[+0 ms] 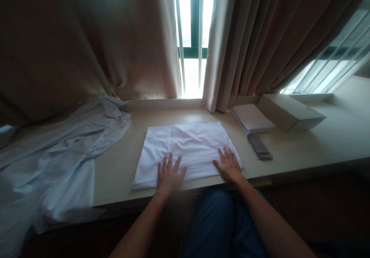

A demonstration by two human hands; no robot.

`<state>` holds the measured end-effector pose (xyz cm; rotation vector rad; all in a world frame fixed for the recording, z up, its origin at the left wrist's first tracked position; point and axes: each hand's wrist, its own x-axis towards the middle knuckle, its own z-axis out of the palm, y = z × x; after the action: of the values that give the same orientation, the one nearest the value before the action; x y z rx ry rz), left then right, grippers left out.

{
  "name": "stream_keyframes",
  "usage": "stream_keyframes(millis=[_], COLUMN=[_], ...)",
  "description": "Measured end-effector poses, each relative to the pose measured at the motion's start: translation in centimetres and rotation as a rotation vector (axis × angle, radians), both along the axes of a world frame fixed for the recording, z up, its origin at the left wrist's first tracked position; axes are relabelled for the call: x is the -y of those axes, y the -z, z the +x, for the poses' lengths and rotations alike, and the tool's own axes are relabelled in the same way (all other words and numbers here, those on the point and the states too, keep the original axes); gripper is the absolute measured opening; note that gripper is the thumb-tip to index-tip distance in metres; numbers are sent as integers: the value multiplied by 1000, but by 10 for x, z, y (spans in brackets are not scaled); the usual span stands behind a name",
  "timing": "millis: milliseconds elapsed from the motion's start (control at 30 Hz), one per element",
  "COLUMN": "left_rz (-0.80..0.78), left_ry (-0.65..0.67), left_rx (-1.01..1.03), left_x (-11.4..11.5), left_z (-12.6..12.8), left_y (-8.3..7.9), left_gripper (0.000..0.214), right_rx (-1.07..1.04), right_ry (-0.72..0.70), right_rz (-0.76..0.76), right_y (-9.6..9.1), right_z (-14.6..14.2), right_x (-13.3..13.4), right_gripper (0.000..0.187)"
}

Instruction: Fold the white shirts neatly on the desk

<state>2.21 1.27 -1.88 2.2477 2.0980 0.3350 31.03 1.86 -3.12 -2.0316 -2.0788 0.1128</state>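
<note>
While the left hand (170, 176) and right hand (229, 166) lie, fingers spread, on the white cloth (195, 138) toward the counter's near edge (115, 196), smoothing appears underway; creases likely call for flat outward strokes next.

My left hand (170, 174) and right hand (229, 166) lie spread, palms down, on a folded white cloth (193, 138). Rumpled fabric (66, 154) sprawls to their left; a folded stack (252, 117) and a box (291, 111) sit beyond my right.

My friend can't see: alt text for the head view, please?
A person's left hand and right hand rest on folded white cloth atop a pale ledge. Crumpled white fabric lies left; a folded stack and box sit right.
</note>
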Motion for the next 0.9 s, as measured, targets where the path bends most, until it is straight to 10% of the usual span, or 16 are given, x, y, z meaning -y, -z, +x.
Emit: stream_keyframes(millis=[567, 900], left_rz=[-16, -3], left_ry=[-24, -252], left_rx=[-82, -115], left_x=[-8, -31], left_z=[5, -106], left_y=[-14, 2], left_gripper=[70, 74], right_rx=[127, 119], right_ry=[199, 180], right_rz=[-15, -10], right_y=[8, 8], right_z=[-3, -2], right_x=[1, 1], right_gripper=[78, 78])
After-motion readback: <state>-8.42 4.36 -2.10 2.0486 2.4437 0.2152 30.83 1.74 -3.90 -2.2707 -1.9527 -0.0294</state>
